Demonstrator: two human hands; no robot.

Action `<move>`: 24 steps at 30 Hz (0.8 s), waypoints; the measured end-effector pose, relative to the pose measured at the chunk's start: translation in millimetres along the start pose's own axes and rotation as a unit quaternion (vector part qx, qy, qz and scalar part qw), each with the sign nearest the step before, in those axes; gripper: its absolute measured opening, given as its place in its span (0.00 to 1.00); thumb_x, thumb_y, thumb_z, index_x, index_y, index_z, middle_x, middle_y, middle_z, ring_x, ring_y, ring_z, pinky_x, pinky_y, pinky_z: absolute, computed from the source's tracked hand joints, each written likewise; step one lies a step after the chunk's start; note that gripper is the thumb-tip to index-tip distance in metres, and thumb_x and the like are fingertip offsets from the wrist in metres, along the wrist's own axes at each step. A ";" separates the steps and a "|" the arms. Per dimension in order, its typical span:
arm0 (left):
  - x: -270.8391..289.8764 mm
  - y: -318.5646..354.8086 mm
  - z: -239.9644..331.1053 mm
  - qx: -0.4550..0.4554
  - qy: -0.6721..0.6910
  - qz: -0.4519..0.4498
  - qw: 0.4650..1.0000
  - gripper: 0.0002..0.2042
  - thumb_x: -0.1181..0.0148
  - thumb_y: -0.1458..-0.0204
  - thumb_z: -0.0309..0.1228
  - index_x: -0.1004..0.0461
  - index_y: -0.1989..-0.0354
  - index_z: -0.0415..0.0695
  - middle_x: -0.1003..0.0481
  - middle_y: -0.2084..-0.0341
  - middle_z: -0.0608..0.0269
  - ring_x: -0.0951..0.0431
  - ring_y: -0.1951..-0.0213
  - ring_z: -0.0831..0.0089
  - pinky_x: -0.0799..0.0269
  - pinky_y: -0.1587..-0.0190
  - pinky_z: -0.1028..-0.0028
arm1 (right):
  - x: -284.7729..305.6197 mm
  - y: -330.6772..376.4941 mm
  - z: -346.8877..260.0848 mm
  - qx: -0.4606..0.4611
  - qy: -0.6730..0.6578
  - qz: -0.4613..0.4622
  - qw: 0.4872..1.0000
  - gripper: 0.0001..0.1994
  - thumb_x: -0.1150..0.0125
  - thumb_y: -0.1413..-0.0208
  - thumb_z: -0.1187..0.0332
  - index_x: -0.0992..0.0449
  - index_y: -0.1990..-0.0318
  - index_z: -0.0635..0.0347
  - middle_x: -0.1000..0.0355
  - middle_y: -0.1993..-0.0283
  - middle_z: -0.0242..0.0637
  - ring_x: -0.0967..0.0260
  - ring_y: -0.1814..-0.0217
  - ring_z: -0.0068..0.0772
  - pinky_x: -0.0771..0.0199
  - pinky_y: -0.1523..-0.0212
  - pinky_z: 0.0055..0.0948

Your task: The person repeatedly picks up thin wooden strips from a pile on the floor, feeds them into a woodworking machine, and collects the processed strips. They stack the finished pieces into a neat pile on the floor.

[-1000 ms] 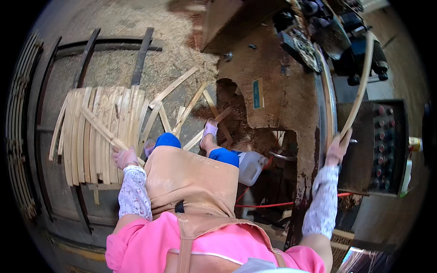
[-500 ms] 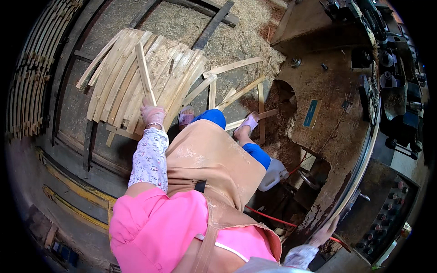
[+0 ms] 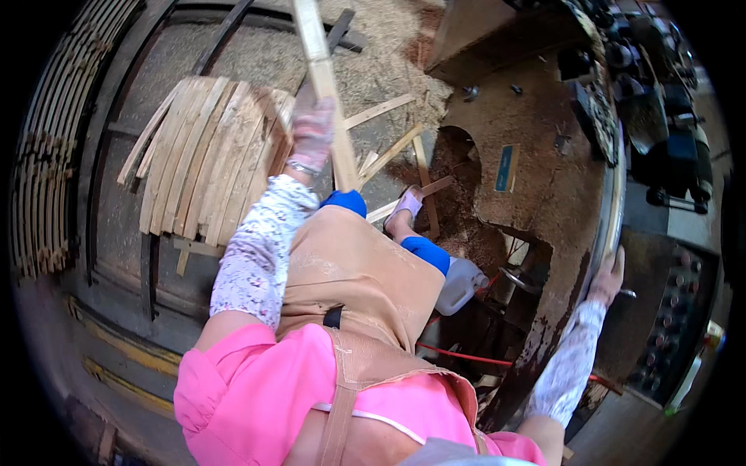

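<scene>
Left hand (image 3: pixel 313 133) is gripping a long wooden slat (image 3: pixel 322 74) mid-length, lifting it above the slat pile (image 3: pixel 203 167) on the floor. Right hand (image 3: pixel 608 273) is resting on another slat (image 3: pixel 614 210); grip unclear. Slats likely light, stiff, splintery.

Tight quarters between stacked slats and machinery

The left hand (image 3: pixel 312 133) is closed around a long wooden slat (image 3: pixel 322 85) that runs up to 12 o'clock, with bare sawdust floor (image 3: pixel 373 46) open beyond it; at 10 o'clock the fanned pile of slats (image 3: pixel 206 159) blocks the way, and a stacked row of curved slats (image 3: pixel 54 171) walls off 9 o'clock. Loose offcuts (image 3: pixel 388 151) clutter the floor just right of the hand. The right hand (image 3: pixel 608 276), at 3 o'clock, rests against a curved strip (image 3: pixel 615 210), hemmed by the dusty machine table (image 3: pixel 528 116) on one side and a control panel (image 3: pixel 676 318) on the other.
</scene>
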State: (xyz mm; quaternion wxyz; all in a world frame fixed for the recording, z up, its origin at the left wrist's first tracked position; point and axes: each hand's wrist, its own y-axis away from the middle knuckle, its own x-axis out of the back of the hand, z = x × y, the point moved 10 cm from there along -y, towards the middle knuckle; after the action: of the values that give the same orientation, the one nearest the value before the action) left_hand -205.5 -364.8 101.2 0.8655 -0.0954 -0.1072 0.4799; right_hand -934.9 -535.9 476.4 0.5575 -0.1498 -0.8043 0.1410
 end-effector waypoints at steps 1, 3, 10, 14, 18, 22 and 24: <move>-32.6 -1.9 22.5 0.023 0.053 -0.025 0.998 0.10 0.41 0.39 0.27 0.23 0.50 0.42 0.21 0.63 0.61 0.20 0.61 0.67 0.23 0.60 0.67 | -4.2 -13.9 -8.5 0.004 0.028 0.008 1.000 0.25 0.47 0.31 0.61 0.31 0.32 0.67 0.26 0.36 0.52 0.27 0.36 0.42 0.32 0.35 0.31; -88.5 12.5 74.4 0.072 0.155 -0.082 0.982 0.13 0.41 0.38 0.27 0.26 0.46 0.40 0.22 0.59 0.59 0.21 0.58 0.68 0.23 0.56 0.68 | -26.3 -25.2 -67.8 0.023 0.053 0.017 0.998 0.23 0.47 0.32 0.63 0.29 0.35 0.68 0.22 0.42 0.47 0.23 0.42 0.42 0.28 0.39 0.31; -210.7 75.9 310.7 0.086 0.543 -0.259 0.794 0.27 0.37 0.40 0.27 0.36 0.34 0.34 0.25 0.46 0.56 0.25 0.45 0.71 0.28 0.40 0.71 | -175.3 105.7 -260.3 -0.027 -0.300 -0.391 0.870 0.22 0.33 0.38 0.67 0.26 0.39 0.67 0.22 0.49 0.34 0.25 0.53 0.25 0.26 0.49 0.25; -193.6 50.9 209.1 0.065 0.292 -0.289 0.909 0.29 0.30 0.44 0.38 0.30 0.36 0.38 0.24 0.44 0.48 0.24 0.42 0.63 0.25 0.40 0.64 | -79.5 84.4 -213.9 -0.101 -0.309 -0.222 0.919 0.21 0.34 0.38 0.63 0.24 0.41 0.65 0.22 0.51 0.34 0.26 0.55 0.23 0.26 0.54 0.24; -100.7 83.4 -37.6 0.018 -0.438 -0.267 0.858 0.44 0.39 0.44 0.52 0.47 0.26 0.37 0.36 0.34 0.38 0.40 0.29 0.52 0.46 0.27 0.58 | 62.8 134.8 -87.0 -0.114 -0.090 -0.089 0.985 0.22 0.36 0.38 0.66 0.26 0.41 0.71 0.23 0.49 0.38 0.26 0.50 0.27 0.28 0.48 0.25; 16.9 115.0 -130.1 0.124 -0.550 -0.403 0.721 0.44 0.34 0.51 0.47 0.44 0.24 0.55 0.42 0.29 0.47 0.47 0.27 0.49 0.57 0.26 0.47 | 131.0 237.4 24.9 -0.298 -0.065 -0.058 0.951 0.23 0.37 0.38 0.70 0.28 0.38 0.73 0.23 0.46 0.41 0.27 0.46 0.29 0.30 0.42 0.28; 55.7 128.8 -182.1 0.128 -0.624 -0.392 0.663 0.44 0.37 0.49 0.43 0.49 0.22 0.55 0.50 0.24 0.49 0.55 0.23 0.51 0.63 0.25 0.47 | 140.2 248.4 45.3 -0.325 -0.147 -0.052 0.933 0.23 0.37 0.39 0.73 0.28 0.38 0.73 0.23 0.47 0.39 0.26 0.49 0.29 0.28 0.45 0.27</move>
State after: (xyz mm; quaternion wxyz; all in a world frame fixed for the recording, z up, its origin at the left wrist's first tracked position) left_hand -230.6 -261.6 -102.7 0.7075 0.3893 -0.5875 0.0520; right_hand -1003.3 -255.4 482.9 0.3602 -0.2579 -0.8860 -0.1369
